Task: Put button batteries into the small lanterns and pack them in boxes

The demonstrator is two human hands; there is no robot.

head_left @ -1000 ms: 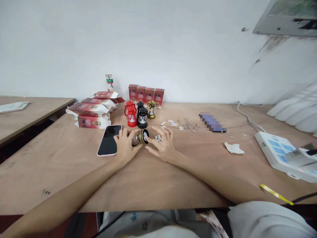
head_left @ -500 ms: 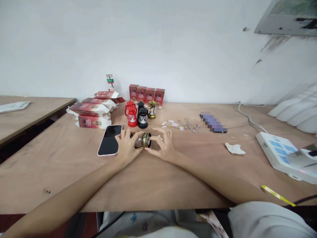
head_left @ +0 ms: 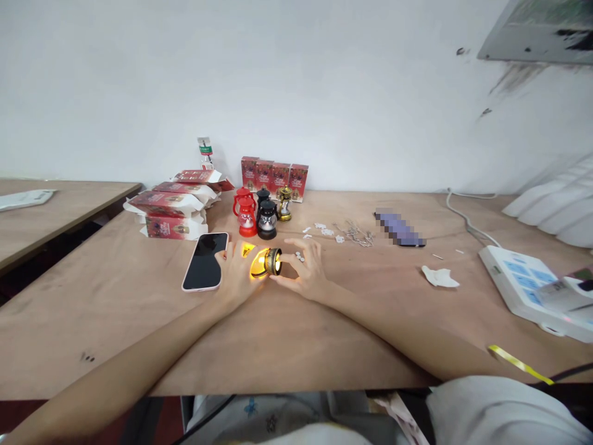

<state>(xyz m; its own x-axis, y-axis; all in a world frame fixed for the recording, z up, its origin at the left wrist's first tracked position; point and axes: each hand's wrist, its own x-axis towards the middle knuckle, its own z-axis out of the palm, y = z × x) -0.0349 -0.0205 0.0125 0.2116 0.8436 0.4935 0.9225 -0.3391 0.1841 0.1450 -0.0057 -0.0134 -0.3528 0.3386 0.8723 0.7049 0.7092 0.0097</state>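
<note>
A small bronze-coloured lantern lies on its side just above the table, glowing yellow-orange from inside. My left hand is closed around its clear body and top, hiding part of it. The round base faces right, toward my right hand. The right index fingertip touches the underside of that base, with the thumb close to its lower rim and the other fingers spread. Behind my hands stand two red lanterns, two black lanterns and another bronze lantern, all upright and unlit.
A phone lies beside my left hand. Opened red boxes are piled at left; several red boxes stand by the wall. White bits, metal pieces, another phone, crumpled paper and a power strip lie rightward.
The lantern in my left hand was unlit and now glows yellow-orange. Both hands have stayed in almost the same place, the right index finger still at the base.
</note>
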